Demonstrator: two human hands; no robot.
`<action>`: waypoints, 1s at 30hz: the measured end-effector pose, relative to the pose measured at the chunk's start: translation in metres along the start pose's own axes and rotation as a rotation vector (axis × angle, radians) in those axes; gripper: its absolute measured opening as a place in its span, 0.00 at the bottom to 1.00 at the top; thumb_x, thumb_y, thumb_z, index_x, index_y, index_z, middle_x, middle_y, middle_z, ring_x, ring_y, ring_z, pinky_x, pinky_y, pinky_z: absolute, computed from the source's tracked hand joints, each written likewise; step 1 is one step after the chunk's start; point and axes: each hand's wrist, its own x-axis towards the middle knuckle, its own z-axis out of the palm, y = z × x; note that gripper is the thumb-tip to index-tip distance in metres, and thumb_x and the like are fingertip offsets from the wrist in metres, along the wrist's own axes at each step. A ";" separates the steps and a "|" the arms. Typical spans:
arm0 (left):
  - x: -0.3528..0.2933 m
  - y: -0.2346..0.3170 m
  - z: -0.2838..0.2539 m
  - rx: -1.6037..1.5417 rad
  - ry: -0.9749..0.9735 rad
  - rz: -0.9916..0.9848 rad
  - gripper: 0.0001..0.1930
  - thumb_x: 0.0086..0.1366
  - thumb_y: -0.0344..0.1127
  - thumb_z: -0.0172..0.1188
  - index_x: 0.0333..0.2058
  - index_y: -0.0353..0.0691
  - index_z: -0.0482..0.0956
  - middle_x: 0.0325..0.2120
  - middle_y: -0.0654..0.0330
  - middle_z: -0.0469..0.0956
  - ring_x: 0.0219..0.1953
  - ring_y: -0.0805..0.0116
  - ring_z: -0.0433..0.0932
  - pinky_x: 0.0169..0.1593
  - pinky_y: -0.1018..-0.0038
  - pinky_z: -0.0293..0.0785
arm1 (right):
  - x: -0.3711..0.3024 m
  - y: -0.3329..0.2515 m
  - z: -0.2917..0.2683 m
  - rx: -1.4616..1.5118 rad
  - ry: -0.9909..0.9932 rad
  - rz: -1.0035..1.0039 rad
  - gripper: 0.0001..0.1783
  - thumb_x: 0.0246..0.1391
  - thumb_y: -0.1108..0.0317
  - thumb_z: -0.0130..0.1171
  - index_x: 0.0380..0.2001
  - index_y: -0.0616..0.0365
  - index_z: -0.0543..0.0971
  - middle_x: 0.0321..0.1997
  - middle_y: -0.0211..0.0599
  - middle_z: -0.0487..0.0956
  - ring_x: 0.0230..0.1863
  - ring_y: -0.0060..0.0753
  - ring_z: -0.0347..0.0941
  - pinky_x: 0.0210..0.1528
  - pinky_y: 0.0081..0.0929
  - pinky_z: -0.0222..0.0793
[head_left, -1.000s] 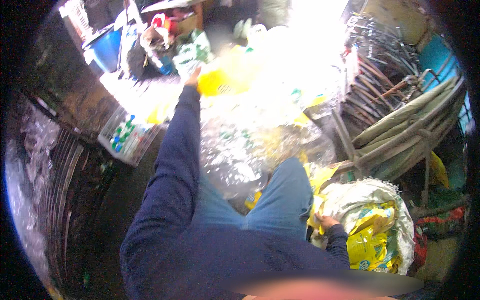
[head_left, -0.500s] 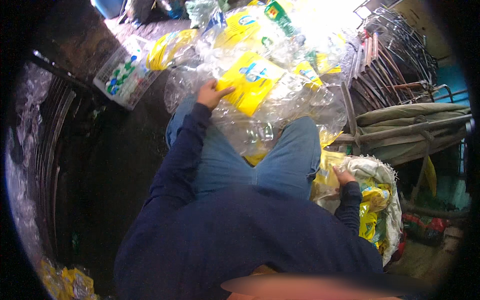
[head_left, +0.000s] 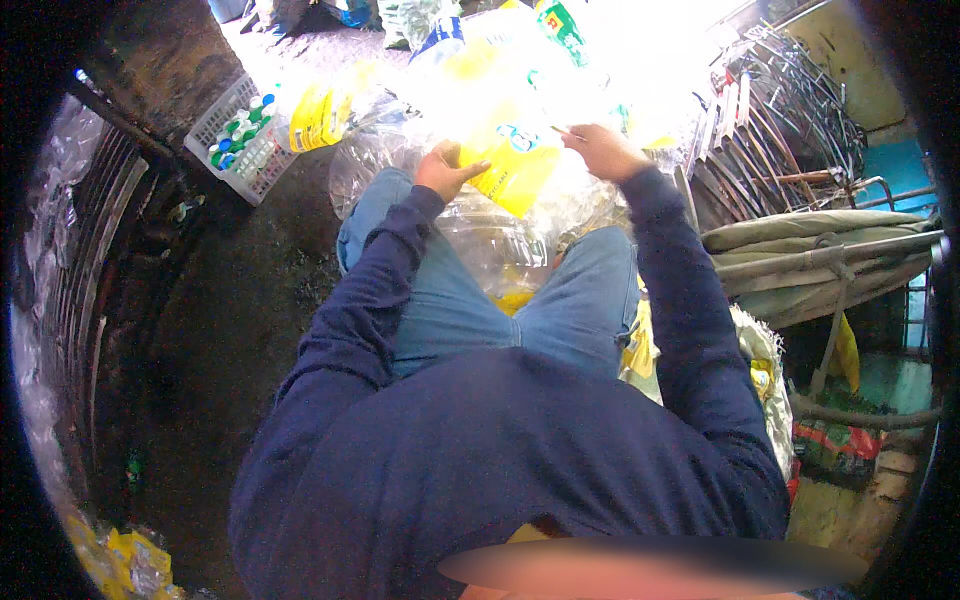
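Between my knees lies a heap of clear crinkled plastic (head_left: 490,240), ridged like bottles in places. On it, in front of me, is a yellow printed label (head_left: 520,180) with a blue-and-white emblem. My left hand (head_left: 446,172) grips the plastic at the label's left edge, thumb stretched over the yellow. My right hand (head_left: 604,152) is at the label's upper right, fingers pinched together. A small thin tip shows at those fingers, but glare hides what it is. A clear piece with a yellow label (head_left: 322,115) rests at the heap's left.
A white crate (head_left: 262,180) of blue, green and white caps stands at left. A white woven sack (head_left: 770,350) with yellow pieces is by my right side. Metal rods (head_left: 790,120) and a rolled grey-green cloth (head_left: 810,255) on a frame are at right.
My right hand has come up from the sack beside my right thigh to the label's right edge. My left hand has shifted slightly right, still at the label, and the sack is now partly behind my arm.
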 end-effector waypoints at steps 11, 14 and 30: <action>-0.013 -0.005 -0.016 0.080 -0.137 0.104 0.19 0.47 0.45 0.69 0.28 0.35 0.75 0.23 0.58 0.66 0.26 0.67 0.67 0.32 0.72 0.65 | 0.051 -0.036 0.002 -0.116 -0.587 0.231 0.23 0.52 0.52 0.48 0.28 0.63 0.80 0.29 0.50 0.79 0.34 0.48 0.77 0.42 0.41 0.70; -0.010 -0.007 -0.013 -0.212 -0.133 0.142 0.18 0.49 0.38 0.70 0.19 0.33 0.69 0.21 0.63 0.58 0.24 0.74 0.60 0.29 0.75 0.59 | 0.025 -0.018 -0.015 -0.003 -0.812 0.338 0.25 0.49 0.49 0.54 0.31 0.64 0.79 0.33 0.50 0.79 0.38 0.47 0.76 0.42 0.39 0.70; -0.005 -0.006 -0.017 -0.325 -0.179 0.074 0.21 0.50 0.37 0.69 0.18 0.38 0.61 0.21 0.68 0.57 0.25 0.76 0.56 0.31 0.77 0.58 | 0.088 0.010 0.039 0.489 -0.032 0.276 0.25 0.50 0.47 0.55 0.29 0.63 0.78 0.22 0.51 0.77 0.25 0.49 0.73 0.34 0.42 0.68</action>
